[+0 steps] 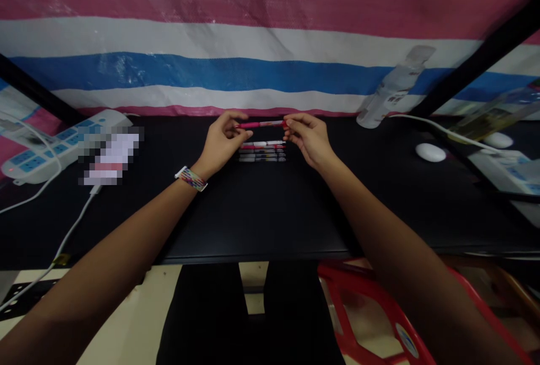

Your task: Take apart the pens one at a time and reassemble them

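Observation:
A red pen [260, 124] lies crosswise between my two hands, just beyond a row of pens. My right hand [310, 137] pinches its right end between thumb and fingers. At the pen's left end, my left hand [221, 140] has its thumb and index finger apart, one on each side of the pen; whether its curled fingers touch the pen is hard to make out. Several more pens [262, 151] lie parallel in a stack of rows on the black table [261, 213], close below the red one. One of these is also red, the others whitish or clear with dark parts.
A white power strip [113, 120] and a blurred-out device [112, 160] with a white cable [76, 221] are on the left. To the right stand a clear bottle [390, 92] and a white mouse-like object [430, 152]. A striped sheet [253, 75] hangs behind; a red stool [348, 320] is below.

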Demonstrator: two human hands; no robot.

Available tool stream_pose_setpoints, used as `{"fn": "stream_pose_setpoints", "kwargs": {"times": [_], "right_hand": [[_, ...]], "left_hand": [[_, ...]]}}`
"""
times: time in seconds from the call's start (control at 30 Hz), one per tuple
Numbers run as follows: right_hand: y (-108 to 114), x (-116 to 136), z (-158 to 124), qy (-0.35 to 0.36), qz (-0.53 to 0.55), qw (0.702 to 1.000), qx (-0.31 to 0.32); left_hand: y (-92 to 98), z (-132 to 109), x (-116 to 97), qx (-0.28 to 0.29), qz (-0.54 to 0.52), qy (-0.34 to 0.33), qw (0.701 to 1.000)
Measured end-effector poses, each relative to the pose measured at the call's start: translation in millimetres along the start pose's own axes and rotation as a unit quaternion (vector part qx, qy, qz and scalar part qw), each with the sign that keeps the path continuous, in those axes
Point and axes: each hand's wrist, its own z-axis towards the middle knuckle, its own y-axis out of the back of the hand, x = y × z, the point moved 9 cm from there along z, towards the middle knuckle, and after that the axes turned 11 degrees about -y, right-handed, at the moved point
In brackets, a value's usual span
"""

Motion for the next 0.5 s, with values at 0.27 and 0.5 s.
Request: {"fn": "stream_pose_setpoints", "kwargs": {"times": [0.27, 0.5], "right_hand": [[3.1, -3.1, 2.0, -0.011, 0.037, 0.999, -0.002], [8.0, -5.1, 2.4, -0.024, 0.046, 0.998, -0.025]], "left_hand": [[2.5, 2.5, 3.8, -0.020, -0.036, -0.017, 0.999], [4.5, 3.8, 9.5, -0.023, -0.050, -0.021, 0.998]]}}
